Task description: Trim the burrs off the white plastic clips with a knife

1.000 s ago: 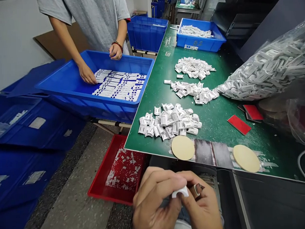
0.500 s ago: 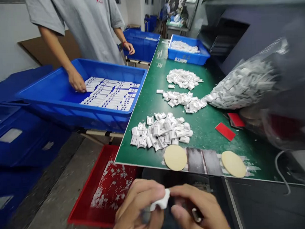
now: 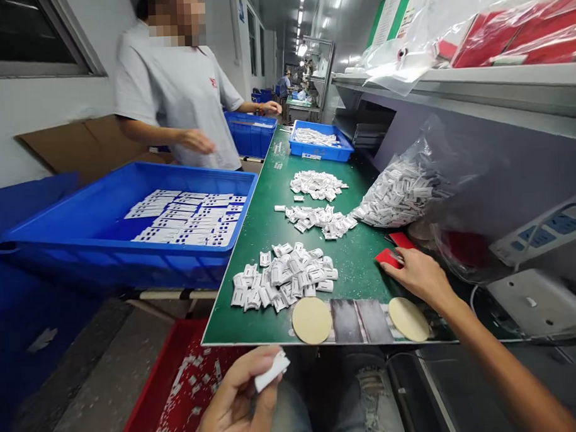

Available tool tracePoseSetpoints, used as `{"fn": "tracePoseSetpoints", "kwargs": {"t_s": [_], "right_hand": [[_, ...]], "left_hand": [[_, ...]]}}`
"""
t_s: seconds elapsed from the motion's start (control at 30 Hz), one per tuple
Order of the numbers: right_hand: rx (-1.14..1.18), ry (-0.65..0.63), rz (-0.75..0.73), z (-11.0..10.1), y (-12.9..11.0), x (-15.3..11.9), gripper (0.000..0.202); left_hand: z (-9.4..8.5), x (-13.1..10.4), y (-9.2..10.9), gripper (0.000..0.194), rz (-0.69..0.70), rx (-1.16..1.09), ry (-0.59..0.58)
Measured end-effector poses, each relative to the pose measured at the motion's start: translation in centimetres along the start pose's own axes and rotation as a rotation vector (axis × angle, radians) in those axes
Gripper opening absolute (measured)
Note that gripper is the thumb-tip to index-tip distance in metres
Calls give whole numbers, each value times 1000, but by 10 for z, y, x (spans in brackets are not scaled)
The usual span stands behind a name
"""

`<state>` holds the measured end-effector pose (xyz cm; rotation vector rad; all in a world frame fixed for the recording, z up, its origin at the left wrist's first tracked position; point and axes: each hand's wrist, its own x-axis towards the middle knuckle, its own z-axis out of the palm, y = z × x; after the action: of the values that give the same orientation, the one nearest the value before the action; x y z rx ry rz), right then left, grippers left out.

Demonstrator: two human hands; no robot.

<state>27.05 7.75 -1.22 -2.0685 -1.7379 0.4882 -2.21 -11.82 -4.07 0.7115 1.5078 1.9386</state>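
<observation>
Between the thumb and fingers of my left hand (image 3: 242, 397) is a small white plastic piece (image 3: 272, 371), held just below the table's front edge. My right hand (image 3: 420, 274) reaches over the green table (image 3: 360, 257), its fingertips at a red rectangular piece (image 3: 390, 258). A small metallic thing shows at those fingers, too small to name. A pile of white pieces (image 3: 290, 272) lies near the front left of the table. Two round cream pads (image 3: 312, 320) flank dark rectangular strips (image 3: 346, 321) along the front edge.
A large blue bin (image 3: 223, 256) with white panels stands left, a person (image 3: 184, 100) behind it. Further back are more white pieces (image 3: 318, 185), a smaller blue bin (image 3: 322, 153) and a full clear bag (image 3: 395, 196). A red tray (image 3: 152, 378) lies below; a shelf (image 3: 500, 82) overhangs right.
My right hand has moved from beside my left hand to the red piece at the right. The person's hands have lifted away from the large bin. The view has tilted up.
</observation>
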Motion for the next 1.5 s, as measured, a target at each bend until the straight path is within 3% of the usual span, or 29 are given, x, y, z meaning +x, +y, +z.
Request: {"fn": "tracePoseSetpoints", "kwargs": {"t_s": [0.07,0.17,0.2,0.27,0.3,0.37,0.43,0.5,0.6,0.77,0.93,1.03,1.1,1.13,1.2,1.27,1.33,1.4,1.5], "right_hand": [[189,-3,-10,-6,-4,-18,53],[504,-56,-12,-7,-15,-60,69],[647,-83,-7,-3,-20,-78,66],[1236,-266,98,12,-34,-115,53],[1413,-344,134,22,-42,-133,48],[1568,-438,229,40,-58,-166,44],[1625,-478,205,53,-71,-192,58],[1571,-360,128,57,-79,-207,60],[1404,-203,-9,51,-83,-208,64],[1258,-111,-115,40,-86,-184,61],[1216,-81,-115,48,-77,-171,51],[1239,-19,-36,46,-64,-165,38],[1278,2,-42,42,-60,-163,30],[1302,-55,-100,41,-60,-163,28],[1365,-320,-248,42,-65,-163,26],[1483,-178,-95,46,-72,-162,30],[1506,-141,-61,50,-76,-161,34],[1444,-186,-141,51,-76,-161,37],[1347,-80,-150,41,-72,-163,25]], "left_hand": [[4,2,-1,11,15,55,-20],[12,5,-1,7,144,69,-147],[15,5,-1,8,193,72,-183],[20,4,1,14,268,119,-214],[23,2,1,16,290,159,-213],[28,-5,2,16,298,240,-211],[30,-13,2,14,259,295,-212],[32,-20,3,14,229,310,-199],[33,-25,6,13,258,304,-161],[35,-29,11,12,209,339,-135],[38,-37,16,18,211,374,-59],[39,-39,21,18,286,250,8],[41,-39,24,19,263,134,28],[42,-38,25,21,210,65,6],[44,-36,27,31,22,-83,-70],[44,-33,28,43,-207,-221,-138],[43,-31,31,50,-398,-314,-205],[40,-30,37,50,-502,-384,-293],[33,-32,48,47,-569,-421,-436]]}}
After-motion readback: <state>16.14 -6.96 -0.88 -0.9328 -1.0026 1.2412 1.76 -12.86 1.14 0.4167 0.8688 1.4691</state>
